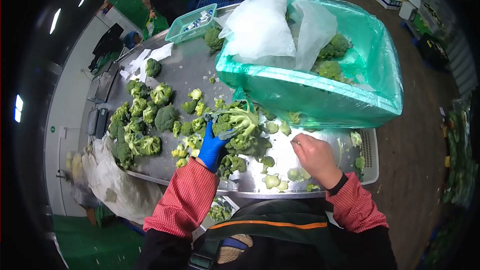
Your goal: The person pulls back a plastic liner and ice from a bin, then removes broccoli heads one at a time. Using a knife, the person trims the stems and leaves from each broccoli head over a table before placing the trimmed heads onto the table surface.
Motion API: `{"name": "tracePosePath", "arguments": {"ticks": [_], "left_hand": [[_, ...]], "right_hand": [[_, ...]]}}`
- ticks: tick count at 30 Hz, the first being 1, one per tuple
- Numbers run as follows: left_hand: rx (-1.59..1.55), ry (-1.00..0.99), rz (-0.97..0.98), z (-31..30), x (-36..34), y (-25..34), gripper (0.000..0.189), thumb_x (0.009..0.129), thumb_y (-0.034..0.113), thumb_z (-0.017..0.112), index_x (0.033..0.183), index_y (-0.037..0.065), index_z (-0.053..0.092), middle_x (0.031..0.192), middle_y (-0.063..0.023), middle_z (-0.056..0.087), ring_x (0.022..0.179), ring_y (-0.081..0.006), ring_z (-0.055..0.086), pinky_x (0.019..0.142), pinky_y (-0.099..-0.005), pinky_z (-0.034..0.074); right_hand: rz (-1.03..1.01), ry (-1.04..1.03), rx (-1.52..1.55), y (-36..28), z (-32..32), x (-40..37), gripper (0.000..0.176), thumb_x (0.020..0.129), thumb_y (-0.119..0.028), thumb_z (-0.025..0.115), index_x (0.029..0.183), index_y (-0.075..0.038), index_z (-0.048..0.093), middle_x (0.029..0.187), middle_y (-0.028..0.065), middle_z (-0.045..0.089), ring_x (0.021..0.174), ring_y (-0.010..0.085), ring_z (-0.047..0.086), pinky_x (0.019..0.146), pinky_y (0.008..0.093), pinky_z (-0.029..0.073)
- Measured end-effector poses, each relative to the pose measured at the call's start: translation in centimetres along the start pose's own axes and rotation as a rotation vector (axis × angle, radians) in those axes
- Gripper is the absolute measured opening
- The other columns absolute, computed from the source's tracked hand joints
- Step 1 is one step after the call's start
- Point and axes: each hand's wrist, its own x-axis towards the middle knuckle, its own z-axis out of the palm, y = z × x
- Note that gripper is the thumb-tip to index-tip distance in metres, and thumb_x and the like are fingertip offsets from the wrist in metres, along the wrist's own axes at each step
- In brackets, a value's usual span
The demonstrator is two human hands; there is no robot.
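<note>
Head view: a steel bench [190, 72] runs from 11 o'clock down to its near edge at 6, with loose broccoli florets [137, 120] heaped toward 9. A green-lined crate [310, 97] fills 1 o'clock. The gloved left hand [211, 147] grips a broccoli head [239, 120] at centre. The bare right hand [314, 156] curls at 4, and I cannot tell whether it holds anything. Open floor [415, 135] lies past the 3 o'clock edge.

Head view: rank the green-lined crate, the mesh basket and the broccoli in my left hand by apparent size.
The crate, clearly largest.
The basket and broccoli look alike; the basket sits farther away, so unranked.
</note>
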Motion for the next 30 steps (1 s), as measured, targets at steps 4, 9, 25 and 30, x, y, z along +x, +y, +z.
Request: {"name": "tracePosePath", "arguments": {"ticks": [4, 9, 25, 30], "left_hand": [[0.225, 0.030, 0.013, -1.2, -0.5, 0.9, 0.091, 0.077, 0.015, 0.077, 0.147, 0.004, 0.020, 0.135, -0.0150, 0.047, 0.114, -0.0251, 0.057, 0.093, -0.0367, 0.051], [0.842, -0.011, 0.287, -2.3, 0.0, 2.8, 0.091, 0.069, 0.021, 0.084, 0.140, -0.001, 0.033, 0.138, -0.0172, 0.041, 0.123, -0.0279, 0.048, 0.100, -0.0368, 0.044], [0.374, 0.111, -0.021, -3.2, -0.6, 1.7, 0.102, 0.072, 0.017, 0.083, 0.149, 0.002, 0.018, 0.132, -0.0151, 0.052, 0.114, -0.0239, 0.057, 0.088, -0.0335, 0.053], [0.206, -0.060, 0.049, -1.6, -2.3, 1.0, 0.075, 0.080, 0.008, 0.073, 0.143, 0.006, 0.032, 0.130, -0.0111, 0.052, 0.115, -0.0214, 0.056, 0.095, -0.0342, 0.050]], "right_hand": [[-0.109, -0.132, -0.078, -0.9, -0.6, 1.0, 0.019, 0.088, -0.024, 0.062, 0.079, -0.009, 0.058, 0.067, 0.0095, 0.060, 0.060, 0.0299, 0.061, 0.053, 0.0399, 0.047], [-0.223, -0.370, -0.198, -0.5, -1.2, 3.3, 0.028, 0.091, -0.033, 0.058, 0.077, -0.009, 0.060, 0.062, 0.0116, 0.061, 0.060, 0.0317, 0.062, 0.053, 0.0421, 0.048], [-0.211, -0.003, 0.201, -4.9, 3.2, 7.2, 0.018, 0.087, -0.024, 0.065, 0.092, -0.009, 0.058, 0.079, 0.0091, 0.065, 0.062, 0.0279, 0.063, 0.052, 0.0367, 0.049], [-0.228, 0.165, 0.325, -5.6, 7.3, 8.0, 0.019, 0.091, -0.024, 0.062, 0.090, -0.007, 0.055, 0.068, 0.0057, 0.057, 0.050, 0.0206, 0.057, 0.046, 0.0328, 0.047]]}}
